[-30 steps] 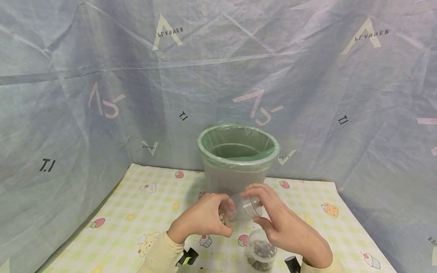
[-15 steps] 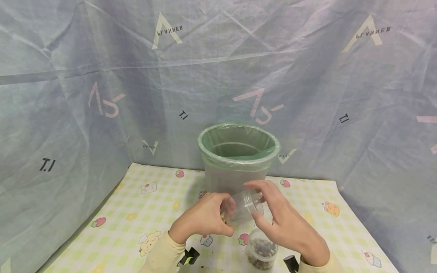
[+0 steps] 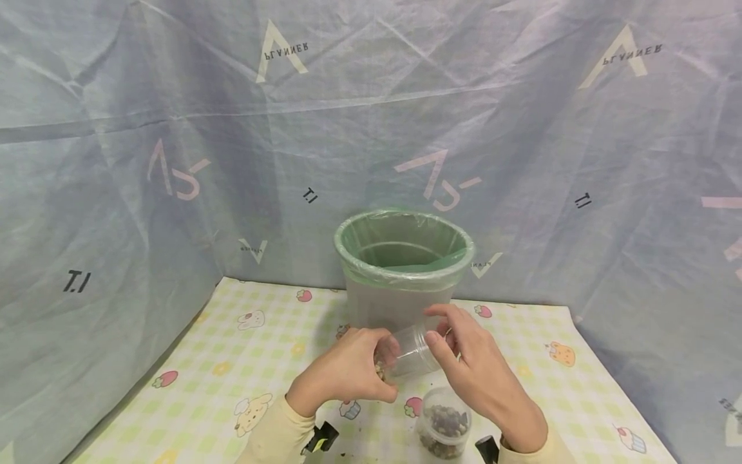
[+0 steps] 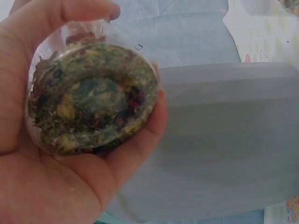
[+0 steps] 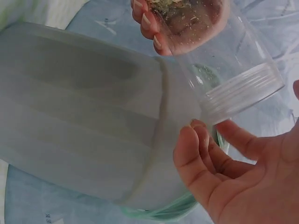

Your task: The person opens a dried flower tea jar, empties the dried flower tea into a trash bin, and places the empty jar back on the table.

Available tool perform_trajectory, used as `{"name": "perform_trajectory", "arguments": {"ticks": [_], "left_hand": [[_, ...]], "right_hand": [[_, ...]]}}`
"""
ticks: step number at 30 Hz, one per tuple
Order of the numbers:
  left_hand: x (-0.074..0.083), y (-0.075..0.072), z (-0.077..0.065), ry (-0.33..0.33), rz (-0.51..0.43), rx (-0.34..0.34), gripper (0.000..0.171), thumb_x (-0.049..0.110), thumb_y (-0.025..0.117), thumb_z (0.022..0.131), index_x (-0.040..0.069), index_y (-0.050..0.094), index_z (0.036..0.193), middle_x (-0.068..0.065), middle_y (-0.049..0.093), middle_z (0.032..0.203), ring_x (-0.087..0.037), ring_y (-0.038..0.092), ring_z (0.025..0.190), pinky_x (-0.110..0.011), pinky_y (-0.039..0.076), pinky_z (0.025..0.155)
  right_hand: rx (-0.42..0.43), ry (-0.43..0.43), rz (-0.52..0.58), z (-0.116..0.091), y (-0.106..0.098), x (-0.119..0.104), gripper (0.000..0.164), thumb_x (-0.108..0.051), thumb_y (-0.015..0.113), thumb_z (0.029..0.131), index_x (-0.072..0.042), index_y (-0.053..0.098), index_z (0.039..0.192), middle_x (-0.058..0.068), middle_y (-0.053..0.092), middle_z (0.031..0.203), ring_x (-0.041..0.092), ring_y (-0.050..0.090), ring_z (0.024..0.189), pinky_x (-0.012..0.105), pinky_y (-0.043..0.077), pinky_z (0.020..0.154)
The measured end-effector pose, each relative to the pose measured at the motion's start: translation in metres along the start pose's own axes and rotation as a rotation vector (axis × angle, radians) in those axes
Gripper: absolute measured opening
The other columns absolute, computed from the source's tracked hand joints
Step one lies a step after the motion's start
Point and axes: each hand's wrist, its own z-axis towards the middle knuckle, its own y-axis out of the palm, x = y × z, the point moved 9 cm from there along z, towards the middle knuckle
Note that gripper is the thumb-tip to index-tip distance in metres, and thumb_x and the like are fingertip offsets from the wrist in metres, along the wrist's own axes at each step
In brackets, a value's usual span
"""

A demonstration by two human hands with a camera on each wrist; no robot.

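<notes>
My left hand (image 3: 343,364) grips a clear plastic jar (image 3: 408,353) by its base, tilted on its side with the threaded mouth facing right. Dried herbs and flower bits (image 4: 93,98), green, yellow and dark red, lie at the jar's bottom. My right hand (image 3: 476,368) is beside the mouth with its fingers loosely bent. In the right wrist view, the fingers (image 5: 189,149) lie close to the jar's rim; whether one touches it is unclear. Nothing shows in that hand. Below stands a shorter clear tub (image 3: 445,422) with dark and pale bits inside.
A grey bin (image 3: 400,306) with a green bag (image 3: 406,274) over its rim stands just behind the hands. The table has a green checked cloth (image 3: 261,348). Grey-blue fabric (image 3: 243,167) hangs around the back and sides. A few dark crumbs lie near the front.
My right hand has come off the jar's mouth and shifted slightly right. The left hand and the jar have hardly moved.
</notes>
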Motion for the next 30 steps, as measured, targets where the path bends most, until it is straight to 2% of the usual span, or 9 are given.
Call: {"name": "perform_trajectory", "arguments": {"ticks": [3,6,14,21,30], "left_hand": [[0.001,0.0,0.0,0.002,-0.001,0.0,0.038,0.018,0.082,0.072,0.017,0.067,0.107,0.01,0.068,0.091,-0.006,0.061,0.071,-0.024,0.052,0.067],[0.001,0.001,0.0,0.002,0.001,-0.001,0.039,0.017,0.082,0.072,0.014,0.068,0.108,0.012,0.067,0.089,-0.005,0.061,0.071,-0.024,0.052,0.068],[0.002,0.001,0.001,0.01,0.013,0.007,0.038,0.018,0.082,0.071,0.017,0.068,0.106,0.007,0.07,0.091,-0.004,0.061,0.073,-0.024,0.052,0.069],[0.002,0.001,0.0,0.007,0.019,0.013,0.039,0.018,0.082,0.071,0.016,0.068,0.107,0.011,0.068,0.09,-0.004,0.061,0.073,-0.023,0.052,0.069],[0.002,0.0,0.0,-0.003,0.019,0.005,0.038,0.019,0.083,0.072,0.019,0.067,0.107,0.008,0.07,0.092,-0.003,0.061,0.076,-0.024,0.052,0.072]], "right_hand": [[-0.008,0.04,0.009,0.0,0.002,0.003,0.026,-0.03,0.053,0.108,-0.015,0.062,0.127,-0.015,0.057,0.078,0.001,0.052,0.061,0.025,0.047,0.061],[-0.026,0.081,0.009,0.0,0.003,0.006,0.028,-0.034,0.051,0.109,-0.013,0.063,0.122,-0.016,0.057,0.075,0.001,0.052,0.058,0.024,0.046,0.059],[-0.018,0.137,-0.025,-0.001,0.003,0.01,0.025,-0.039,0.051,0.108,-0.018,0.065,0.108,-0.014,0.053,0.067,0.004,0.047,0.05,0.025,0.043,0.054],[-0.019,0.191,-0.044,-0.003,0.002,0.014,0.028,-0.045,0.052,0.107,-0.021,0.066,0.104,-0.011,0.049,0.062,0.007,0.043,0.048,0.025,0.041,0.053],[-0.028,0.215,-0.037,-0.003,0.003,0.016,0.029,-0.047,0.053,0.106,-0.021,0.067,0.103,-0.01,0.046,0.059,0.008,0.041,0.046,0.026,0.039,0.05]]}}
